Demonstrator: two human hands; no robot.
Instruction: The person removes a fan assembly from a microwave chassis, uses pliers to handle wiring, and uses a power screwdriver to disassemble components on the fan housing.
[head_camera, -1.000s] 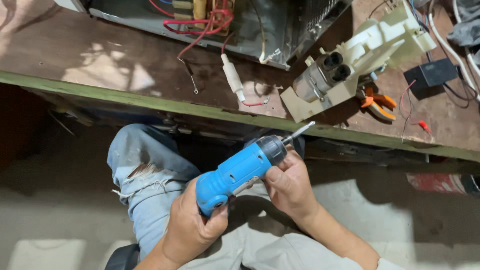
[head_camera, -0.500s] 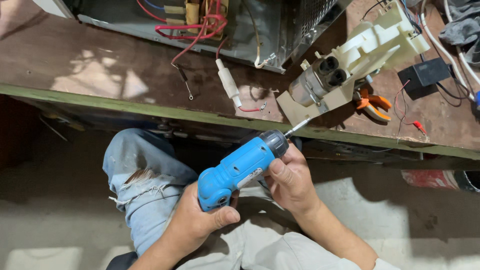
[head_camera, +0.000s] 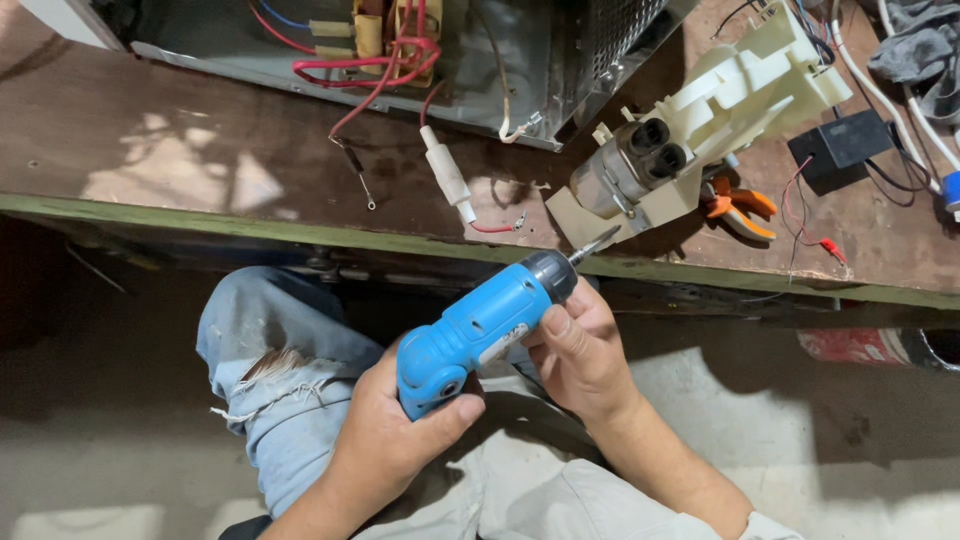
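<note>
A blue cordless screwdriver (head_camera: 485, 322) with a black chuck and a short metal bit sits over my lap, bit pointing up and to the right at the bench edge. My left hand (head_camera: 395, 430) grips its handle at the lower end. My right hand (head_camera: 578, 350) holds the barrel near the chuck, thumb along the blue body. Just beyond the bit, on the brown workbench (head_camera: 180, 170), lies a cream plastic housing with a small motor (head_camera: 690, 130).
An open metal appliance chassis (head_camera: 470, 55) with red wires stands at the back of the bench. A white inline fuse holder (head_camera: 447, 180), orange-handled pliers (head_camera: 740, 205), a black box (head_camera: 842, 145) and cables lie around. My knee in torn jeans (head_camera: 265, 360) is below.
The screwdriver and both hands have dropped slightly and drawn nearer the bench edge; the bit tip now reaches the corner of the cream housing. The grip is unchanged.
</note>
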